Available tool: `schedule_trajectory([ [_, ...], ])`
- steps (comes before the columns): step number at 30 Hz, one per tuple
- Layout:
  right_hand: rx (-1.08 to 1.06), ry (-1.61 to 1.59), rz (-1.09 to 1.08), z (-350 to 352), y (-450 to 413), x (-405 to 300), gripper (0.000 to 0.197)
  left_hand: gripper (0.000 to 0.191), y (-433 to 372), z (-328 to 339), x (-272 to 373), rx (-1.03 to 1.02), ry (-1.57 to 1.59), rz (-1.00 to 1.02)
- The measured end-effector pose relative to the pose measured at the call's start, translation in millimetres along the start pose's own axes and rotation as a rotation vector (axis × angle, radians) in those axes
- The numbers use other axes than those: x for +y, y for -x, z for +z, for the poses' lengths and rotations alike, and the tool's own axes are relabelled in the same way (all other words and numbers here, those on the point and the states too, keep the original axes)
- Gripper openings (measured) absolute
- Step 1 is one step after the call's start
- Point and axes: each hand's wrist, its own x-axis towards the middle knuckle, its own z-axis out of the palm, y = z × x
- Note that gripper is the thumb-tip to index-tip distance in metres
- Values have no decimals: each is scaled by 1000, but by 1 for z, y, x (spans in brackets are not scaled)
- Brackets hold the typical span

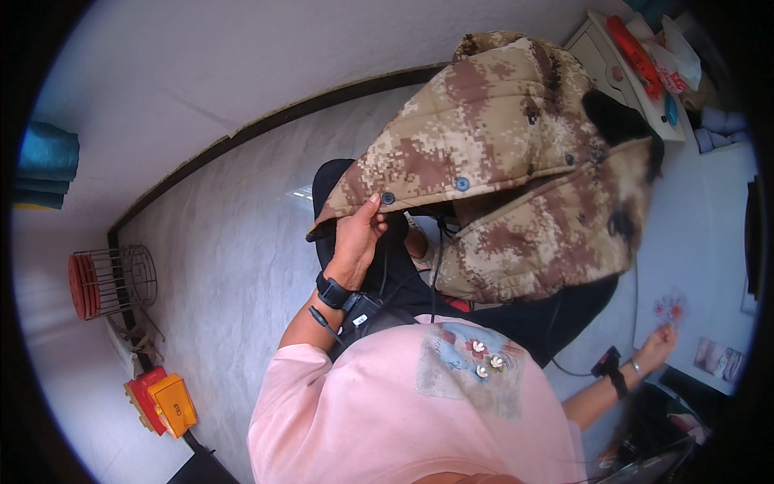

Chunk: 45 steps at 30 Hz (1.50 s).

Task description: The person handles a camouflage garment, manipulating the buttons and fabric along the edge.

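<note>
A quilted jacket in brown and tan digital camouflage (484,127) lies across my knees, its front edge bearing dark round buttons and its dark collar to the right. My left hand (358,233) grips the front edge near a corner, the thumb on top beside a dark button (388,198). From that button a thin dark thread seems to run to the right. My right hand (659,346) is raised away from the jacket at the far right, fingers drawn together; whether it pinches something thin, such as a needle, cannot be made out.
A white cabinet (595,57) with bags on top stands at the upper right. At the left are a wire rack (112,283) and an orange box (172,405) along the wall. Black cables hang over my lap. Dark items lie at the lower right.
</note>
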Motion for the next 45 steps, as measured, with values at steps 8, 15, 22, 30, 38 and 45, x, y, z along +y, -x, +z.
schedule_trajectory([
  [8, 304, -46, -102, 63, 14, 22, 18, 16, 4, -1, 1, 0, -62, 33],
  [15, -543, 110, 278, 384, 201, -52, 11, 18, 9, 0, 7, -42, -67, -89],
  [22, -1160, 257, -474, 494, 286, -35, 10, 16, 9, 1, 6, -58, -67, -39],
  [30, -1204, 423, -493, 503, 292, -25, 10, 14, 5, -4, 5, -57, -39, -54],
  [38, -1186, 365, -538, 508, 289, -35, 8, 13, 6, -2, 6, -65, -51, -40],
  [45, -1303, 637, -840, 524, 291, -53, 4, 24, 16, 6, 10, -3, -275, 173],
])
